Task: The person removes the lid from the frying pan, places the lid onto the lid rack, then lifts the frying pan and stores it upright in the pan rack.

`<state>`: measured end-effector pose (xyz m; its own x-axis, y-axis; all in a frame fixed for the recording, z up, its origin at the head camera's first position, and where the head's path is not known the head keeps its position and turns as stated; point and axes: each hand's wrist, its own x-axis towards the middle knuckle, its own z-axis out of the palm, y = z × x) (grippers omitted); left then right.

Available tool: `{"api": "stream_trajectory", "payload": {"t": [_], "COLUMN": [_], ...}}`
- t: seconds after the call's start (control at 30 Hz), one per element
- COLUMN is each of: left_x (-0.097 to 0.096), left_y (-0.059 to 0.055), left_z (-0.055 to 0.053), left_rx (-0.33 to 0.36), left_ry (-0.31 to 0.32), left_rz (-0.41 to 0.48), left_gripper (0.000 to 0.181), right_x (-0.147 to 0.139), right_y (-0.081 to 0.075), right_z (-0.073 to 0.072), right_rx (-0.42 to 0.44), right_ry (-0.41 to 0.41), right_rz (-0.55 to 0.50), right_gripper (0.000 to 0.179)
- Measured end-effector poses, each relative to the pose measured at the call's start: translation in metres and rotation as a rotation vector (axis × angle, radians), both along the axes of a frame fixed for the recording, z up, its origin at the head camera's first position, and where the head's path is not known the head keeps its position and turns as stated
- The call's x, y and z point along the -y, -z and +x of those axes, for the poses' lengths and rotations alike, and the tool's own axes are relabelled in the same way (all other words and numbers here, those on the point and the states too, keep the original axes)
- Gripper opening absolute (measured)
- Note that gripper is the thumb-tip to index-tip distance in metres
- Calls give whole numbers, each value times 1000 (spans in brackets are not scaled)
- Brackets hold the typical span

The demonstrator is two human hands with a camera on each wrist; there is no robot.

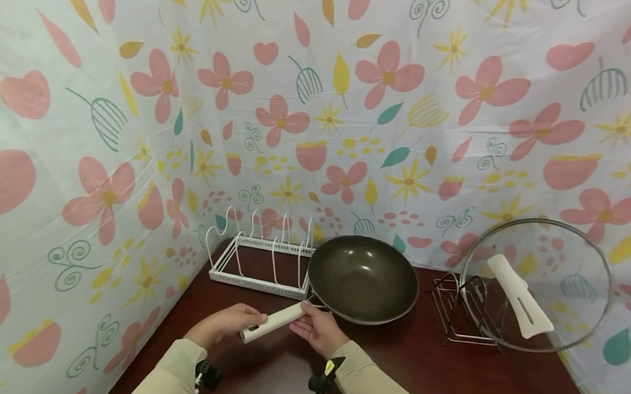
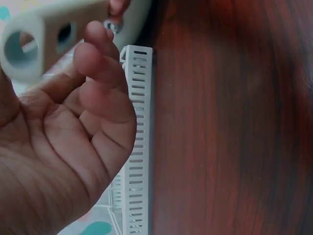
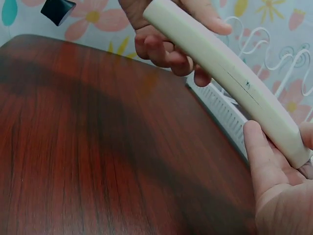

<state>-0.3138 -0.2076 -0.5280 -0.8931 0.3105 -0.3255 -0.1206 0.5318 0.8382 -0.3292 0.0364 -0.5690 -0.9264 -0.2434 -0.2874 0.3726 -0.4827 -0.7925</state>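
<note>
A dark wok-shaped frying pan (image 1: 365,278) sits at the back middle of the table, beside the white rack; whether its base rests flat cannot be told. Its cream handle (image 1: 275,323) points toward the front left. My left hand (image 1: 230,322) holds the handle's free end, thumb on top, and the hollow end shows in the left wrist view. Close to the pan, my right hand (image 1: 321,332) pinches the handle between thumb and fingers. Seen from the right wrist, the handle (image 3: 230,78) slants between both hands, with a thin dark scratch along its side.
A white wire rack with dividers (image 1: 259,285) stands left of the pan. On the right, a dark wire stand (image 1: 450,308) props up a glass lid (image 1: 570,290) with a cream handle (image 1: 519,297). Flower-patterned cloth (image 1: 339,133) hangs behind the red-brown table (image 1: 388,359).
</note>
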Motion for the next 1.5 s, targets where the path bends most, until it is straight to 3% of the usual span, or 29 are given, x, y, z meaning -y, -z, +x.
{"api": "stream_trajectory", "payload": {"t": [0.27,0.43,0.83,1.17,1.23,1.43,1.5], "left_x": [1,-2,-32,-63,-69,-89,-96], "left_y": [0,3,14,25,27,28,28], "left_z": [-2,-5,-17,-27,-29,-35,-36], "left_rx": [61,45,16,5,-21,-200,-223], "left_ry": [82,106,79,38,18,-67,-100], "left_rz": [117,148,163,232,238,203,214], "left_gripper": [47,46,39,42,41,36,37], "right_x": [-16,-29,-51,-71,-77,-95,-100], "right_y": [3,3,5,5,5,4,4], "right_z": [6,13,25,35,37,43,44], "right_rx": [-12,-16,-81,-92,-92,-101,-104], "right_ry": [-43,-75,-174,-188,-189,-211,-221], "right_rz": [45,87,152,193,198,203,200], "right_gripper": [30,24,17,16,14,13,14]}}
